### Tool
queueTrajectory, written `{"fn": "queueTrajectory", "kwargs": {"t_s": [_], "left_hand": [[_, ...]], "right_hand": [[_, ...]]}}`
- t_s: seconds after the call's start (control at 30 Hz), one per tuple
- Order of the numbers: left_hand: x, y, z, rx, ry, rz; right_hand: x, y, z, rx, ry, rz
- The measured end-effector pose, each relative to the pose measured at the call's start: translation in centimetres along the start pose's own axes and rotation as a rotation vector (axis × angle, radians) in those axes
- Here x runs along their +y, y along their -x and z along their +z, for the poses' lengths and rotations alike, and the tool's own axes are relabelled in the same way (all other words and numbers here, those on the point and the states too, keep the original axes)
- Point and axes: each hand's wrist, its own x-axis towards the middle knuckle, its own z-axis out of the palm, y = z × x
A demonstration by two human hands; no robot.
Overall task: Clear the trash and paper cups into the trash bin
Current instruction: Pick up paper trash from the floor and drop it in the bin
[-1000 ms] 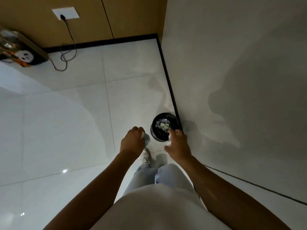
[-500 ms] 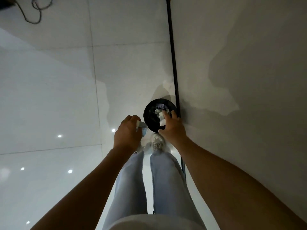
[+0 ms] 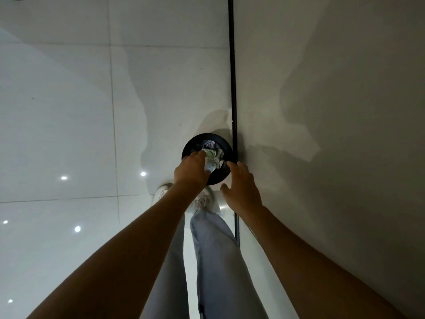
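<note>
— Round black plastic trash bin [image 3: 222, 178] by the wall, crumpled white paper trash [image 3: 212, 162] inside at the rim?
— Yes. Dropped within 1 second from right hand [image 3: 241, 192], now released, fingers spread. Left hand [image 3: 192, 172] clenched, contents hidden.

Left hand [image 3: 192, 168] grips pale paper trash [image 3: 210, 166] over black trash bin [image 3: 224, 147]; right hand [image 3: 241, 189] at its 5 o'clock, fingers [image 3: 239, 168] relaxed.

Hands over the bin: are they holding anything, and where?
The left hand fingers pinch a white paper cup by its side, above the trash bin. The right hand holds nothing.
</note>
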Motion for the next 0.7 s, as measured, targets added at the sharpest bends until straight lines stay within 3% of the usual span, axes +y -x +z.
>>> {"fn": "queueTrajectory", "kwargs": {"t_s": [0.13,0.3,0.4,0.7], "left_hand": [[-0.5,0.1,0.6,-0.123,-0.022,-0.003],[-2.7,6.0,-1.2,0.063,-0.104,0.032],[-4.8,10.7,-2.7,0.091,-0.202,-0.001],[-12.0,26.5,-5.5,0.199,-0.045,-0.347]], "right_hand": [[-0.4,0.3,-0.7,0.000,0.045,-0.036],[-4.0,2.0,-1.5,-0.043,0.176,-0.169],[-7.8,4.2,-1.5,-0.079,0.347,-0.315],[-19.4,14.9,2.9,-0.242,0.719,-0.744]]}}
